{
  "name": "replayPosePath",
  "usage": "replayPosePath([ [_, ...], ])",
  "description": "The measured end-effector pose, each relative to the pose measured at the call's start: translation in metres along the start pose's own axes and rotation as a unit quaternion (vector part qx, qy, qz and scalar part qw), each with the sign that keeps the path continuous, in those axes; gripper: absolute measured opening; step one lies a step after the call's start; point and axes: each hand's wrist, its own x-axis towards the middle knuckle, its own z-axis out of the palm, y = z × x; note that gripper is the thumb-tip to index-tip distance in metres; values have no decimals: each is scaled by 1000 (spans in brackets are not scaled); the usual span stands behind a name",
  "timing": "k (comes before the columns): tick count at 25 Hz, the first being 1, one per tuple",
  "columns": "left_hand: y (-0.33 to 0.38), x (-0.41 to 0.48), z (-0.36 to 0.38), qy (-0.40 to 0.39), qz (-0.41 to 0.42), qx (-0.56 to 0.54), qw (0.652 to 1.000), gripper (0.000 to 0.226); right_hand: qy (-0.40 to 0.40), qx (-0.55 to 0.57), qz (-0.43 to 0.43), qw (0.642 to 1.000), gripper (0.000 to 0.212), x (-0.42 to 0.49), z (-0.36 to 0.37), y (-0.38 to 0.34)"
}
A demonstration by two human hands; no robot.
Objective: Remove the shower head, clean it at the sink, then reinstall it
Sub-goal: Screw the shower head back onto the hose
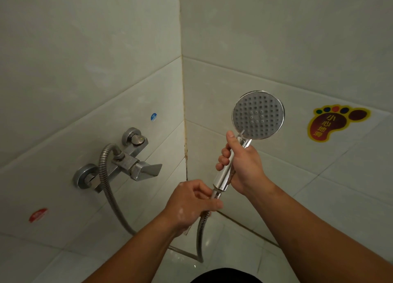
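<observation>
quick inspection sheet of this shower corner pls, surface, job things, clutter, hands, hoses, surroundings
surface: pale tiled walls meeting in a stained corner joint; glossy floor tiles below
job's things: round chrome shower head with grey nozzle face, held upright, joined to the hose
clutter: nothing seen
hands: right hand wrapped round the handle; left hand pinching the hose nut below it
cables: ribbed metal hose loops from the steel wall mixer tap down to the floor and up
surroundings: foot-shaped yellow warning sticker, blue round sticker, red oval sticker
</observation>
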Motion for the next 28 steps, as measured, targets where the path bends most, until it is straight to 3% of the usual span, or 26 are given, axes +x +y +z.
replayPosePath([
  [2,-3,1,6,25,-13,16,999,29,-6,-6,-6,1000,30,-1,2,1],
  [6,-2,-1,-3,-114,-70,-147,980,24,-2,-23,-13,1000,29,0,1,-2],
  [8,-1,1,-6,-54,-11,-66,996,12,8,-11,-7,1000,27,-1,2,-1],
  [10,-2,2,-1,49,14,42,998,26,9,-6,-1,1000,26,-1,5,2],
  [11,-2,2,4,62,12,62,996,32,7,-7,0,1000,26,-2,7,3],
  [13,-2,2,7,4,-11,5,1000,22,6,-6,-1,1000,26,-1,8,2],
  [15,-2,-2,0,-90,-64,-110,988,31,10,0,3,1000,27,0,5,-1],
  [17,-3,0,-8,-114,-47,-98,987,32,17,12,9,1000,29,2,3,-1],
  [19,-1,3,-7,-34,10,21,999,18,22,17,12,1000,29,2,1,2],
  [21,-1,6,2,63,28,127,990,32,24,15,10,1000,28,1,2,5],
  [22,-3,7,5,64,21,132,989,34,25,13,7,1000,28,1,3,5],
  [24,-2,6,4,-36,-16,26,999,27,29,8,1,1000,26,3,2,3],
  [26,-2,4,-2,-126,-51,-75,988,34,36,1,-3,999,25,5,0,1],
  [28,-4,7,-8,-113,-29,-47,992,27,53,-11,-7,998,22,6,-3,4],
])
